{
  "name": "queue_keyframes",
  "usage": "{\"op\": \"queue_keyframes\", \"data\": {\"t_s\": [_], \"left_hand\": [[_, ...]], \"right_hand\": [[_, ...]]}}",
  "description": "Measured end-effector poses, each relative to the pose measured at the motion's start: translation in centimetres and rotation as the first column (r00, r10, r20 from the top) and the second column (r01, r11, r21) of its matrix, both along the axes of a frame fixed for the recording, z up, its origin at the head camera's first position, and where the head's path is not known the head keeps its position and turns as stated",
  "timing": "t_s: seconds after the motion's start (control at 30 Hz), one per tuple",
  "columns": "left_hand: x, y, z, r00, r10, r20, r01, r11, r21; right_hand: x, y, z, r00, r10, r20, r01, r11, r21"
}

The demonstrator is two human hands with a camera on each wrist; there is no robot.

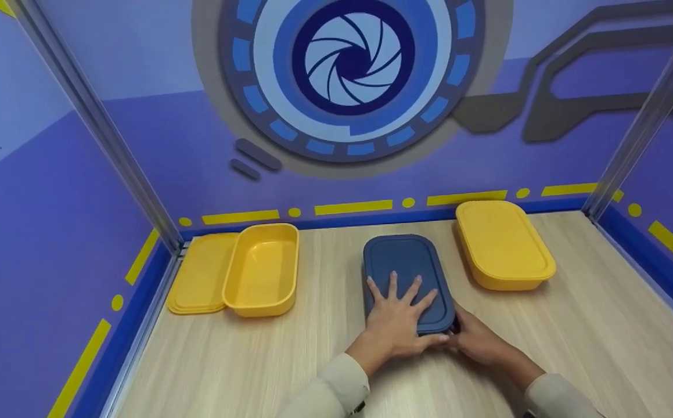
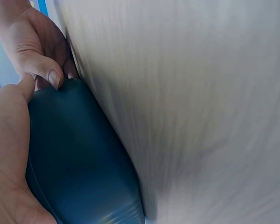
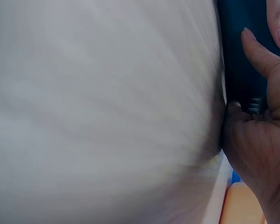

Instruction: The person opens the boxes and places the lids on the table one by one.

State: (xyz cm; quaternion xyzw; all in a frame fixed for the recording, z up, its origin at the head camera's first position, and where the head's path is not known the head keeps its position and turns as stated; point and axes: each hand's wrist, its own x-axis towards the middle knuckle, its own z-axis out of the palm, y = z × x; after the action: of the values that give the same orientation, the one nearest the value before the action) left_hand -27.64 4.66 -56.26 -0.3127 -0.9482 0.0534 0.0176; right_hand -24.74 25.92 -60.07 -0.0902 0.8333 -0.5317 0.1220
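A dark blue lidded food container [image 1: 400, 252] lies flat on the wooden table in the head view, long side pointing away from me. My left hand [image 1: 394, 325] rests on its lid with the fingers spread wide, the thumb reaching across the near edge. At the near right corner, my right hand [image 1: 478, 339] grips the container, thumb along the near end and fingers by the right side. The left wrist view shows the container's smooth near wall [image 2: 79, 154] with both thumbs close together. In the right wrist view the right hand's fingers [image 3: 242, 126] curl at the corner beside small ridges.
To the left stands an uncovered yellow container [image 1: 261, 284], overlapping a yellow lid [image 1: 200, 278] that lies beside it. Another yellow container [image 1: 504, 238], covered, stands at the back right. Printed blue-purple panels [image 1: 348, 186] with metal posts border the table [image 1: 243, 366].
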Motion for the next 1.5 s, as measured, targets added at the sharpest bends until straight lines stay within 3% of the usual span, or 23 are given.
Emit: {"op": "queue_keyframes", "data": {"t_s": [0.23, 0.63, 1.17, 1.5], "left_hand": [[0.09, 0.10, -0.13, 1.000, 0.002, 0.016, -0.002, 1.000, 0.015], [0.03, -0.02, -0.13, 1.000, 0.006, 0.016, -0.007, 0.999, 0.049], [-0.07, 0.25, -0.02, 1.000, 0.015, 0.009, -0.015, 0.999, 0.032], [-0.05, 0.27, -0.22, 1.000, 0.019, 0.016, -0.020, 0.999, 0.037]], "right_hand": [[0.11, -0.02, -0.06, 1.000, -0.007, 0.019, 0.006, 0.999, 0.038], [-0.12, -0.05, -0.03, 1.000, 0.018, 0.017, -0.018, 1.000, -0.022], [-0.02, 0.02, -0.12, 0.999, -0.010, -0.037, 0.010, 1.000, -0.005], [-0.04, 0.01, 0.02, 1.000, -0.017, 0.008, 0.017, 1.000, 0.003]]}}
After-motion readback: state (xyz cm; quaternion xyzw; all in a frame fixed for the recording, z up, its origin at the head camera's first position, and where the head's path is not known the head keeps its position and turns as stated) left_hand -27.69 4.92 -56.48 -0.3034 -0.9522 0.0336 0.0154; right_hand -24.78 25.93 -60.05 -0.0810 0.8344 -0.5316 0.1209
